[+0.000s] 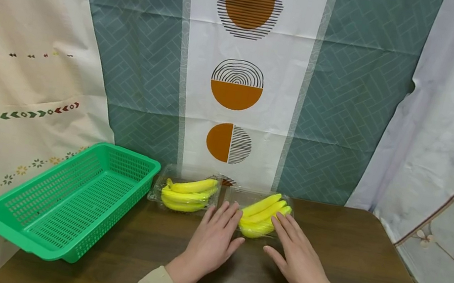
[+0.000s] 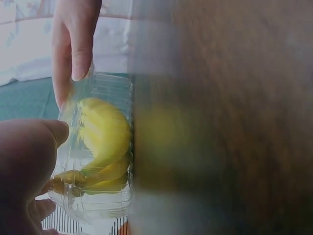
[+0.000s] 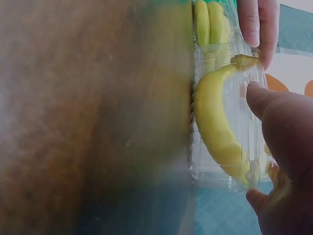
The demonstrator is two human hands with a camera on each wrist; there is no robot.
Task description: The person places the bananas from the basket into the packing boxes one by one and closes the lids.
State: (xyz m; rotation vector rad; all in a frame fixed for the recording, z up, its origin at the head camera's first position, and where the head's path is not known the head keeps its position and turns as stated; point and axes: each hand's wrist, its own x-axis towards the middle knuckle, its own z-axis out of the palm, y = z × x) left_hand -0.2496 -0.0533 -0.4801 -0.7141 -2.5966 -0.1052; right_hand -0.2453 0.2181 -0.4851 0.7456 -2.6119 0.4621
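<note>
A clear plastic clamshell box [image 1: 238, 194] of yellow bananas [image 1: 259, 211] sits on the table in front of me. My left hand [image 1: 212, 239] lies over its left side, fingers straight and thumb at the near edge. On the right side my right hand [image 1: 302, 259] does the same, with straight fingers on the lid. Both wrist views show the bananas through the clear wall, with the thumbs at the upper edge. Just left of it, a second clear box [image 1: 179, 172] holds more bananas [image 1: 187, 196].
A green plastic basket [image 1: 98, 220] with slotted walls stands on the left of the brown wooden table [image 1: 351, 262]. Patterned curtains [image 1: 354, 108] hang right behind the table and along both sides.
</note>
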